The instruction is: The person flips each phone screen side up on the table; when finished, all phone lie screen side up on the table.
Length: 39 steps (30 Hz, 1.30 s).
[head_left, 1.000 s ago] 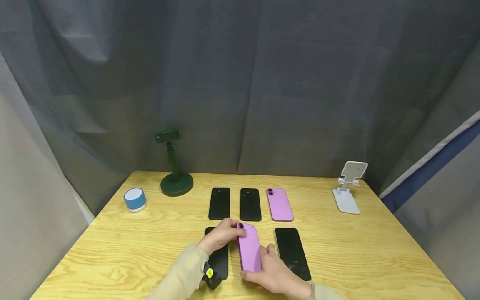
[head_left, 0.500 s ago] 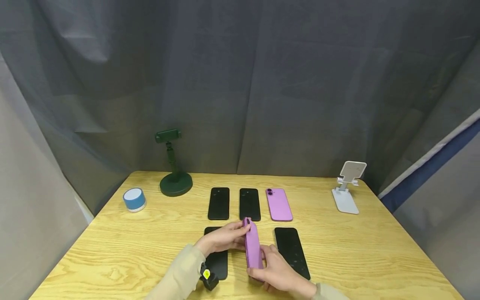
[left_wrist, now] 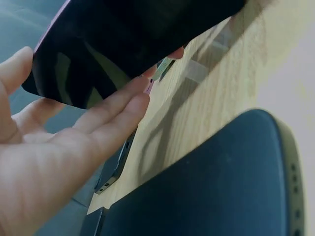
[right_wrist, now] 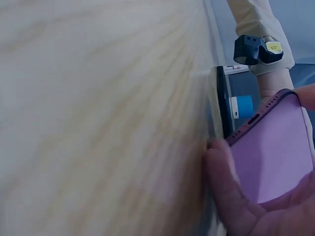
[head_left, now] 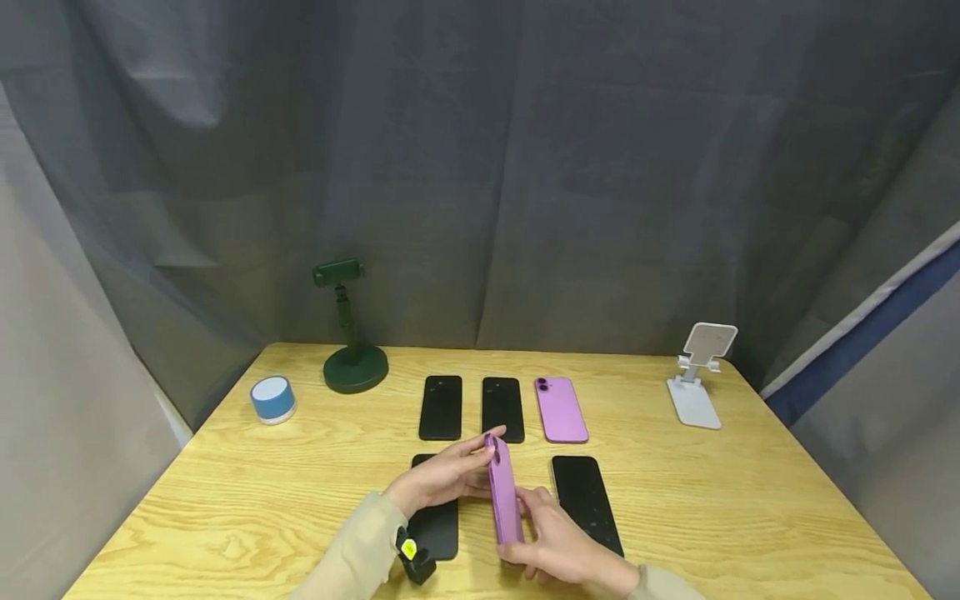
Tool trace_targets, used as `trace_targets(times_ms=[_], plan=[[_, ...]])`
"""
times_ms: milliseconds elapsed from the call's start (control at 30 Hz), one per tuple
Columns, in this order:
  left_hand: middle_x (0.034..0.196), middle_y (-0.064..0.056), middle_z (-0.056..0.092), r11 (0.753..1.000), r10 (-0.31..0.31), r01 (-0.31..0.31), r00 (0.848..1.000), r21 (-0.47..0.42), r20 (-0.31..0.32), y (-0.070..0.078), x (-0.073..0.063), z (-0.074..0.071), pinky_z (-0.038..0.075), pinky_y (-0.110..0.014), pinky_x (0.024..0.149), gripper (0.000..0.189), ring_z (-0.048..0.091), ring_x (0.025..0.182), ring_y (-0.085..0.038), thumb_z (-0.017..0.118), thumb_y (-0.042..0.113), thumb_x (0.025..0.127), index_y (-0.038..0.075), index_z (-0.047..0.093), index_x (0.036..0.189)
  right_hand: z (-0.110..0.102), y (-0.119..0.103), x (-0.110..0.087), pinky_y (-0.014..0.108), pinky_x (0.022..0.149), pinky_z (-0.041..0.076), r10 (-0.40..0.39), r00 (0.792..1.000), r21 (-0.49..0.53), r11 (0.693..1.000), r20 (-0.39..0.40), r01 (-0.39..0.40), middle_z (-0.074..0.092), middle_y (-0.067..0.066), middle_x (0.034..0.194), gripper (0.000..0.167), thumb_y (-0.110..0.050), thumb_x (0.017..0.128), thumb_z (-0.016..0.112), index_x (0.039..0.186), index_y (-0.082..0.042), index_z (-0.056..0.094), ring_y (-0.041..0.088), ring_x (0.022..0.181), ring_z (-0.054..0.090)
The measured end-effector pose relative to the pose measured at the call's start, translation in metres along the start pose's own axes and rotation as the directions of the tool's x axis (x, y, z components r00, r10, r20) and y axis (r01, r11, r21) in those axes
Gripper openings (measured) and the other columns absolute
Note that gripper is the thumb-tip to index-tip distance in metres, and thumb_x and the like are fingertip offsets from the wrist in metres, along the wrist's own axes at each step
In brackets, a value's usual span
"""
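In the head view a pink phone (head_left: 504, 492) stands tilted on its long edge above the table, between both hands. My left hand (head_left: 442, 482) holds its camera end, the thumb near the lenses and the other fingers extended behind. The left wrist view shows the phone's dark screen (left_wrist: 123, 44) against those fingers. My right hand (head_left: 558, 537) grips the lower end, and in the right wrist view thumb and fingers span the pink back (right_wrist: 270, 152) beside the port edge. A black phone (head_left: 437, 529) lies partly under my left wrist; another dark-screened phone (head_left: 587, 502) lies right of my right hand.
Behind the hands lie two black phones (head_left: 441, 407) and a second pink phone (head_left: 561, 409) in a row. A dark green stand (head_left: 355, 367) and a blue-and-white cylinder (head_left: 272, 399) are at the left, a white phone stand (head_left: 693, 400) at the right.
The held pink phone has turned from its back facing up to nearly edge-on and shifted slightly right. My left hand's fingers have stretched out behind it; my right hand has moved slightly right.
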<state>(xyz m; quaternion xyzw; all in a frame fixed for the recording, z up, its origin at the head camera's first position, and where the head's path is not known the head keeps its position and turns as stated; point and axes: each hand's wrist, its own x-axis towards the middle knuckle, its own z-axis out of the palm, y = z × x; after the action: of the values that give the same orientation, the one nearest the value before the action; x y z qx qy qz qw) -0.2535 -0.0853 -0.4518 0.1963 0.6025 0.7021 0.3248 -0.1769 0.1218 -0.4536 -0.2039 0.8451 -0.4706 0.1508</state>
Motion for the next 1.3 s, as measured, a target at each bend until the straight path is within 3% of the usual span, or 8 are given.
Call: trace_targets(times_ms=[167,433,733,933,1067,1300], plan=[[0.155,-0.025,0.019,1.0,0.024,-0.024,1.0,0.014,0.003,0.002,-0.001,0.0,0.036,-0.055,0.107,0.06,0.056,0.116,-0.032,0.044,0.037,0.102,0.023,0.019,0.154,-0.002,-0.004,0.002,0.026,0.048,0.05,-0.054,0.998,-0.071,0.996,0.011,0.055,0.05,0.012,0.103,0.081,-0.035,0.084,0.066,0.143,0.01,0.032,0.008,0.057,0.057],[0.14,-0.03,0.037,1.0,0.025,-0.024,0.999,0.015,-0.029,0.0,-0.002,0.003,0.046,-0.046,0.1,0.058,0.064,0.102,-0.025,0.046,0.038,0.101,0.026,0.023,0.153,-0.004,-0.009,0.01,0.028,0.041,0.046,-0.005,0.998,-0.078,0.997,-0.065,0.0,0.056,0.009,0.094,0.068,-0.043,0.095,0.054,0.137,0.01,0.043,0.014,0.05,0.061],[0.14,-0.022,0.039,0.988,0.073,-0.066,0.996,0.14,-0.043,0.008,-0.004,0.011,0.051,-0.048,0.092,0.054,0.064,0.105,-0.027,0.044,0.035,0.101,0.03,0.026,0.152,-0.015,-0.016,0.017,0.027,0.041,0.045,-0.021,0.981,-0.084,0.996,-0.193,0.005,0.067,0.005,0.087,0.069,-0.048,0.092,0.058,0.141,-0.002,0.045,0.02,0.053,0.064],[0.151,-0.023,0.027,0.984,0.092,-0.088,0.996,0.156,-0.016,0.006,-0.006,0.009,0.05,-0.046,0.094,0.056,0.058,0.117,-0.036,0.041,0.037,0.102,0.033,0.02,0.153,-0.017,-0.018,0.015,0.027,0.042,0.046,-0.048,0.984,-0.09,0.995,-0.171,0.033,0.07,0.005,0.09,0.064,-0.044,0.093,0.058,0.144,-0.008,0.043,0.019,0.055,0.066],[0.145,-0.024,0.036,0.985,0.097,-0.091,0.995,0.149,-0.034,0.004,-0.006,0.008,0.047,-0.043,0.099,0.063,0.058,0.116,-0.034,0.047,0.035,0.1,0.027,0.017,0.155,-0.022,-0.016,0.012,0.03,0.047,0.052,-0.073,0.992,-0.032,0.997,-0.103,0.07,0.07,0.012,0.098,0.059,-0.037,0.097,0.055,0.146,-0.008,0.04,0.021,0.057,0.068],[0.133,-0.026,0.052,0.984,0.094,-0.067,0.982,0.163,-0.164,0.0,-0.006,0.011,0.05,-0.04,0.096,0.075,0.064,0.107,-0.029,0.061,0.028,0.094,-0.004,0.022,0.15,-0.029,-0.014,0.009,0.04,0.051,0.056,-0.08,0.997,0.081,0.993,-0.025,0.081,0.066,0.027,0.107,0.056,-0.033,0.099,0.052,0.144,-0.002,0.038,0.028,0.06,0.068]])
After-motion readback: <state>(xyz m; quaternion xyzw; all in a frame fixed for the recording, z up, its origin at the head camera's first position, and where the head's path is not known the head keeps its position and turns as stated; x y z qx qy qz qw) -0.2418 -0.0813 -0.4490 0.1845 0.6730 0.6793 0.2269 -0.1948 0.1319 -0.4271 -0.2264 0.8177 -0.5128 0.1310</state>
